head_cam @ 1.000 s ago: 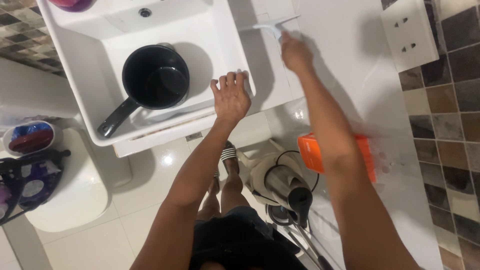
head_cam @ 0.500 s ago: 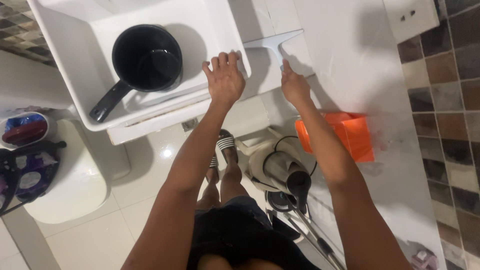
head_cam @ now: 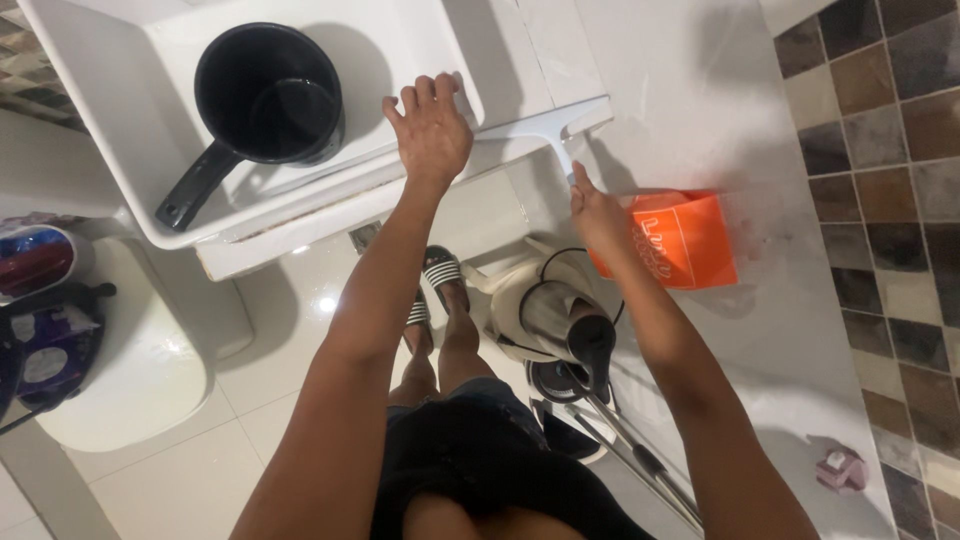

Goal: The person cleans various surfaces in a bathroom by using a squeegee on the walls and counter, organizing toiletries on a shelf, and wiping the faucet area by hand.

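My right hand [head_cam: 598, 213] grips the handle of a white squeegee [head_cam: 545, 125], whose blade lies across the white countertop [head_cam: 690, 90] near its front edge. My left hand [head_cam: 430, 125] rests with fingers spread on the front right corner of the white sink [head_cam: 150, 215]. Inside the sink stands a black saucepan [head_cam: 265, 95] with its long handle pointing to the lower left.
An orange box [head_cam: 680, 240] sits on the counter beside my right hand. A metal electric kettle [head_cam: 560, 325] with a cord stands below the counter edge. Left are a white toilet [head_cam: 130, 360] and a dark bag rack [head_cam: 40, 350]. Tiled wall on the right; a small pink object [head_cam: 838, 467].
My right hand has pulled the squeegee across the counter toward me, from near the back to the front edge. My left hand has stayed on the sink corner.
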